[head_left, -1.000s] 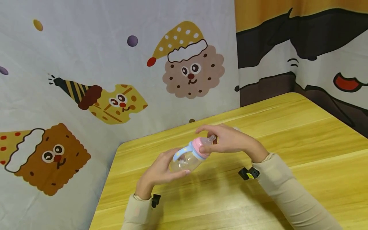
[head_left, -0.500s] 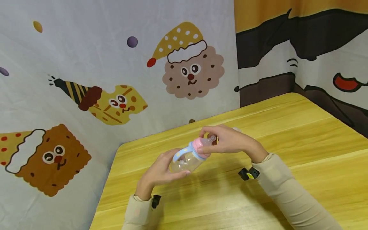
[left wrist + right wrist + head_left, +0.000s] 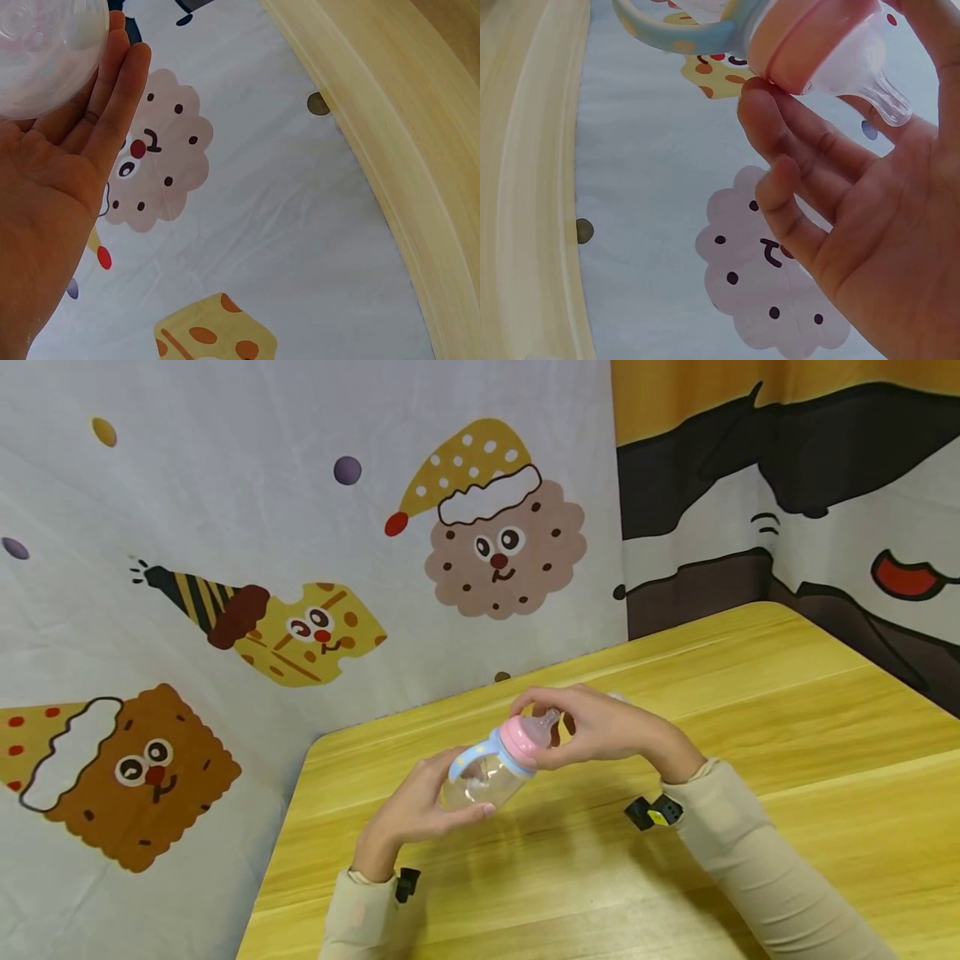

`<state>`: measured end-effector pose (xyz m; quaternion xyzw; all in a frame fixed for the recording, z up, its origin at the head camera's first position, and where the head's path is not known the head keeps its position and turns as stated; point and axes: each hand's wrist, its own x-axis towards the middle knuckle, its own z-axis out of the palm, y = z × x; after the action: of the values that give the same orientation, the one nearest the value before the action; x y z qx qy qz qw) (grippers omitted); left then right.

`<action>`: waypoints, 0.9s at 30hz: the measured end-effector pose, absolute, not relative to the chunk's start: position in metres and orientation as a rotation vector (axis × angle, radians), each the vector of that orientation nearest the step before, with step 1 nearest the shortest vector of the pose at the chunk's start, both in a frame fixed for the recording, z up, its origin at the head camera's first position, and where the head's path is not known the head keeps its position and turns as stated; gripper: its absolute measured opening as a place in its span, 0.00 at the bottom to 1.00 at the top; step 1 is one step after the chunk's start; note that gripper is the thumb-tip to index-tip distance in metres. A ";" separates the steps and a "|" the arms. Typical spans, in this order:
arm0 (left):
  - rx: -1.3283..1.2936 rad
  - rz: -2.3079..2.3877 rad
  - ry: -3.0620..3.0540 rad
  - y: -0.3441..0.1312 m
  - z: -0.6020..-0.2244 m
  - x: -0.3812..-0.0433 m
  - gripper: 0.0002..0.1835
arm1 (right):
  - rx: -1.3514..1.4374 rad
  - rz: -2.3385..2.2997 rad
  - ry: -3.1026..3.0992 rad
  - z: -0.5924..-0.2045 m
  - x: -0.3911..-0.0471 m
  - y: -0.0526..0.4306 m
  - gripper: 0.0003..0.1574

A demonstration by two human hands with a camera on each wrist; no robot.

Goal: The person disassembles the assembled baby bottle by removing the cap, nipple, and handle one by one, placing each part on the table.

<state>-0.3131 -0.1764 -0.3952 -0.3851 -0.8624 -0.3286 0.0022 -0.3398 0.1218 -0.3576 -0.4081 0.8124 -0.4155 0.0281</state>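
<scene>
Tilted above the table, a baby bottle (image 3: 487, 783) has a clear body, a blue handle (image 3: 471, 757) with yellow dots, a pink collar (image 3: 520, 742) and a clear nipple (image 3: 544, 722) aimed up and right. My left hand (image 3: 415, 807) grips the lower body, thumb on the near side. The left wrist view shows the round bottle base (image 3: 52, 64) against the fingers. With thumb and fingertips, my right hand (image 3: 603, 727) pinches the collar, the nipple lying inside the curve of the hand. In the right wrist view, two fingers (image 3: 780, 184) are bent below the collar (image 3: 806, 45).
A light wooden table (image 3: 750, 710) lies under both hands. Partly hidden behind the right hand is a small whitish thing (image 3: 618, 697). A cloth with cartoon figures (image 3: 345, 527) hangs along the far edge. Each wrist carries a small black camera (image 3: 407, 885).
The right forefinger, stretched out a second ago, bent in toward the collar. The right thumb then moved down along the collar as that hand turned. The left hand stayed nearly still.
</scene>
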 end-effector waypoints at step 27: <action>-1.184 -1.052 -2.743 -0.183 -0.395 -0.317 0.27 | -1.344 -1.461 2.362 -0.353 -0.342 0.131 0.37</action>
<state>-0.3174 -0.1833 -0.3950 -0.3738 -0.8659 -0.3320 -0.0128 -0.3420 0.1310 -0.3531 -0.4354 0.7653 -0.4733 0.0278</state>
